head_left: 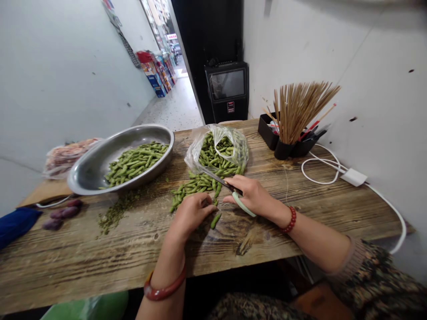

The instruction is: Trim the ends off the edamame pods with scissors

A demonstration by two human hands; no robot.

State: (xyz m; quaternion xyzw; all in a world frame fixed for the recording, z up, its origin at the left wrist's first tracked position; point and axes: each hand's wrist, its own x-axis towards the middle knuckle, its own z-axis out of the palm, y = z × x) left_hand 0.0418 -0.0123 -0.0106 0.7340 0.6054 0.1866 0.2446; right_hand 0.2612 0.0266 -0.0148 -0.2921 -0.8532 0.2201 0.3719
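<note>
My right hand (248,193) is closed on a pair of scissors (242,202) with pale green handles. The dark blades point up and left over a loose heap of green soybean pods (196,184). To the left of the scissors, my left hand (193,213) has its fingers curled and thumb brought in close to them, beside the heap; what they hold, if anything, is hidden. One single pod (215,221) shows just below its thumb. Behind the heap, more pods fill an open clear plastic bag (191,155). A tilted steel basin (90,173) at the left also contains pods.
Green trimmings (115,215) lie scattered below the basin, near several purple-red bulbs (63,212). A bagged pinkish item (63,160) sits behind. On the right stand a black holder (283,150) of wooden skewers (296,111) and a white adapter (354,177) with its cable.
</note>
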